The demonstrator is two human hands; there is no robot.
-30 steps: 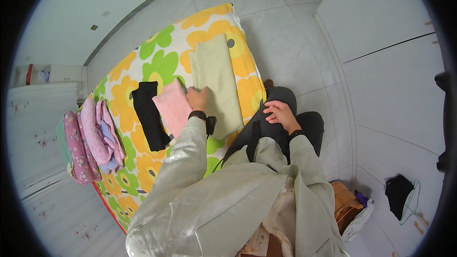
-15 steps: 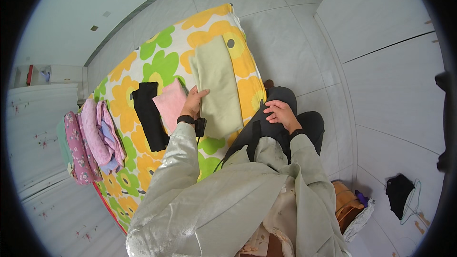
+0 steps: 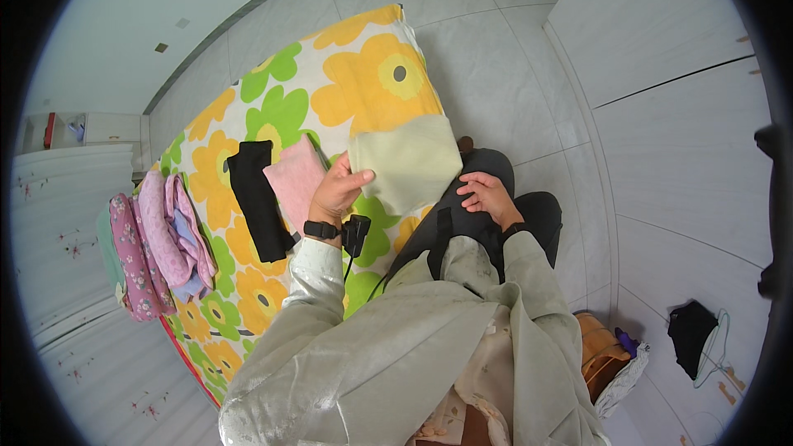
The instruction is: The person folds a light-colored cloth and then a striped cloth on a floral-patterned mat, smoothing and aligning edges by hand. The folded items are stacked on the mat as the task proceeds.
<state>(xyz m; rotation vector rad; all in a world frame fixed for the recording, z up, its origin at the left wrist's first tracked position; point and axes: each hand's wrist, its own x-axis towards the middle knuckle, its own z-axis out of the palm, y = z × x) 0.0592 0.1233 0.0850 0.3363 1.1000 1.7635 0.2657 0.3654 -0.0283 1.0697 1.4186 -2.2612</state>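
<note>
A pale green folded cloth [image 3: 413,161] lies compactly across the near right edge of the flower-patterned bed, its right corner at my knee. My left hand [image 3: 340,186] grips its left edge, thumb on top and fingers underneath, partly hidden. Just left of that hand are a folded pink cloth [image 3: 296,177] and, beyond it, a long folded black garment [image 3: 258,202]. My right hand [image 3: 487,198] hovers by or rests on my dark trouser leg, fingers loosely stretched and holding nothing. It is close to the cloth's right corner but apart from it.
Rolled pink and purple bedding [image 3: 165,239] is piled at the bed's left end. White cabinets [image 3: 686,149] stand at the right. On the lower right are a wooden bucket [image 3: 600,347], a black cloth [image 3: 691,337] and a pale hanger [image 3: 712,355].
My left hand has folded the long pale green cloth over into a shorter, wider shape and brought it nearer my knee. The right hand has hardly moved.
</note>
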